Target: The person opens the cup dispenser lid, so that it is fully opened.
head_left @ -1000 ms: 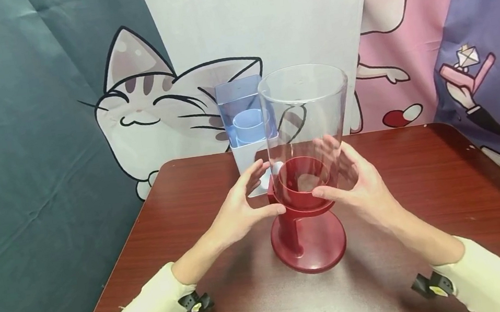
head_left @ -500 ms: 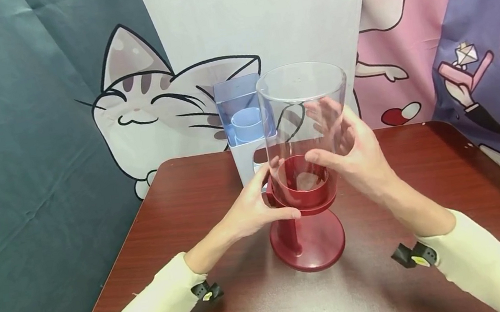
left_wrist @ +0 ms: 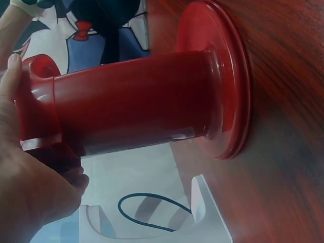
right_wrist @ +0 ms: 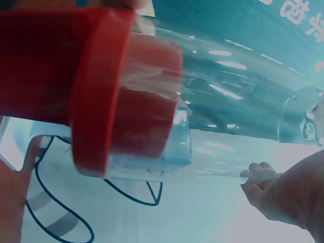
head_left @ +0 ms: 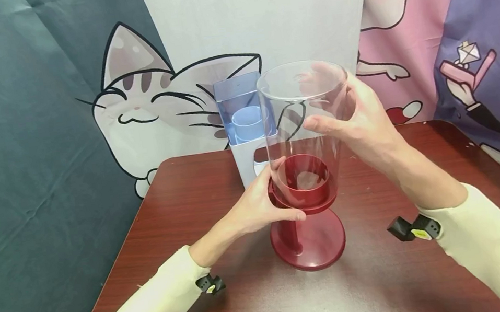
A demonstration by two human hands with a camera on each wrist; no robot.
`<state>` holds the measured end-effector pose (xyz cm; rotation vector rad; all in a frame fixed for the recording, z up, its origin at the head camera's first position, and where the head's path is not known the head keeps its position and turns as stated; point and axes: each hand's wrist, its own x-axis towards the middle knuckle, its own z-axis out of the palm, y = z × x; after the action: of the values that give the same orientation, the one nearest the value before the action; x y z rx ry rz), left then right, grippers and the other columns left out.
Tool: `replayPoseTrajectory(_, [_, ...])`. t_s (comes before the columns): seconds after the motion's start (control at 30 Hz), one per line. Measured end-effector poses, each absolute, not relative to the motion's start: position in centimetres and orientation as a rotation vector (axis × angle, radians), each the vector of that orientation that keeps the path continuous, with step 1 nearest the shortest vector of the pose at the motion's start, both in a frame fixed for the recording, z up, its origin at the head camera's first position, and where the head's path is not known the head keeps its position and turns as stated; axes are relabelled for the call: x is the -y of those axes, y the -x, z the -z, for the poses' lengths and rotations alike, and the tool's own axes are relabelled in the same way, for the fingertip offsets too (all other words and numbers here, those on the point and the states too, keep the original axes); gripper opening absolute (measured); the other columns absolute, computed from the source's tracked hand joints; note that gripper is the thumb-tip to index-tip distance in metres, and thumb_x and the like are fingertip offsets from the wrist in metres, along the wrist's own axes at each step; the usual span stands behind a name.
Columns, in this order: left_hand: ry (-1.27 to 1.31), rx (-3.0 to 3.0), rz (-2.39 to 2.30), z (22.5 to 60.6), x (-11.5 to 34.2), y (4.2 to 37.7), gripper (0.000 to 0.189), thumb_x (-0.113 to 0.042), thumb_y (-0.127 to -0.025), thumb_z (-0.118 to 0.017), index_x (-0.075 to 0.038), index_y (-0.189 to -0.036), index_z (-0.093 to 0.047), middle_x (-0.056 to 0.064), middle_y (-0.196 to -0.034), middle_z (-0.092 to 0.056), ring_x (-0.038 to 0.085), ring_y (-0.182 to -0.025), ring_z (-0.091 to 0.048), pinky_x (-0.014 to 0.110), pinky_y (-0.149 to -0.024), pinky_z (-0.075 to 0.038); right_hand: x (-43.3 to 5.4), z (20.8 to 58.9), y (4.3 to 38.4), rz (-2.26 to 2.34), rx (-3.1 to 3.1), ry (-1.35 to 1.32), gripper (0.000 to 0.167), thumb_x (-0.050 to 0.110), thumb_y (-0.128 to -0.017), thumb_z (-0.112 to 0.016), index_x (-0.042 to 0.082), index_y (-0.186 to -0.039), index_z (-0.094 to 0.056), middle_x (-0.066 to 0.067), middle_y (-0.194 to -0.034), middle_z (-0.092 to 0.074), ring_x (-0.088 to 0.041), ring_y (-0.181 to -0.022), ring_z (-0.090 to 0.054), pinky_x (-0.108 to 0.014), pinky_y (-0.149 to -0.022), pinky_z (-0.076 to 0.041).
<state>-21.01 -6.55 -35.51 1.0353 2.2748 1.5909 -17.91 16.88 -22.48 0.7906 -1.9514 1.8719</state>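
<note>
A clear cylinder [head_left: 294,131] stands upright in the red collar [head_left: 308,203] of a red stand. The stand's round base [head_left: 316,247] is on the table. My left hand [head_left: 254,205] grips the collar from the left, thumb in front and fingers behind. Higher up, my right hand [head_left: 366,119] holds the cylinder's right side just below its rim, fingers showing through the clear wall. In the left wrist view the red column [left_wrist: 131,104] lies across the picture. In the right wrist view a red inner ring [right_wrist: 147,96] shows inside the cylinder.
Behind the stand, to its left, is a white holder [head_left: 243,165] with a translucent blue top [head_left: 237,92]. The brown wooden table [head_left: 180,202] reaches back to hanging cloths printed with cartoon figures [head_left: 134,102].
My left hand has come in from the left and closed around the red collar. My right hand has slid up along the clear cylinder to near its rim. The stand has stayed put.
</note>
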Motion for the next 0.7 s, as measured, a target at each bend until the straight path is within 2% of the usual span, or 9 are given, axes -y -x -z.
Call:
replayPoseTrajectory(0.2, [-1.049, -2.27, -1.573, 35.5, 6.4, 21.2, 0.107, -0.024, -0.078, -0.094, -0.027, -0.162, -0.028, -0.003, -0.151, -0.052, 0.015, -0.135, -0.054, 0.034, -0.101, -0.058, -16.7, 21.2, 17.7, -1.759, 2.083, -0.623, 0.071, 0.017, -0.091, -0.079, 0.018, -0.155, -0.05, -0.008, -0.143, -0.062, -0.03, -0.114, -0.067, -0.027, -0.096, -0.054])
replayPoseTrajectory(0.37, [-1.041, -2.265, -1.569, 35.6, 6.4, 21.1, 0.1, -0.026, -0.079, -0.093, -0.027, -0.16, -0.034, 0.002, -0.148, -0.057, 0.017, -0.131, -0.057, 0.035, -0.099, -0.059, -16.6, 20.5, 17.6, -1.706, 2.108, -0.584, 0.068, 0.021, -0.09, -0.082, 0.02, -0.152, -0.054, -0.004, -0.143, -0.064, -0.027, -0.105, -0.069, -0.028, -0.092, -0.054])
replayPoseTrajectory(0.53, [-1.001, -2.304, -1.549, 35.6, 6.5, 21.0, 0.095, -0.03, -0.079, -0.094, -0.028, -0.156, -0.039, -0.005, -0.143, -0.06, 0.015, -0.127, -0.06, 0.035, -0.095, -0.06, -16.4, 20.3, 17.5, -1.692, 2.125, -0.581, 0.067, 0.021, -0.09, -0.083, 0.018, -0.151, -0.056, -0.002, -0.143, -0.064, -0.027, -0.104, -0.07, -0.026, -0.091, -0.056])
replayPoseTrajectory(0.7, [-1.038, -2.293, -1.56, 35.6, 6.3, 21.2, 0.089, -0.029, -0.08, -0.094, -0.031, -0.153, -0.042, -0.008, -0.139, -0.062, 0.014, -0.125, -0.062, 0.035, -0.094, -0.061, -16.4, 20.1, 17.2, -1.755, 2.055, -0.647, 0.068, 0.011, -0.087, -0.085, 0.012, -0.149, -0.056, -0.006, -0.144, -0.064, -0.028, -0.113, -0.07, -0.024, -0.093, -0.058])
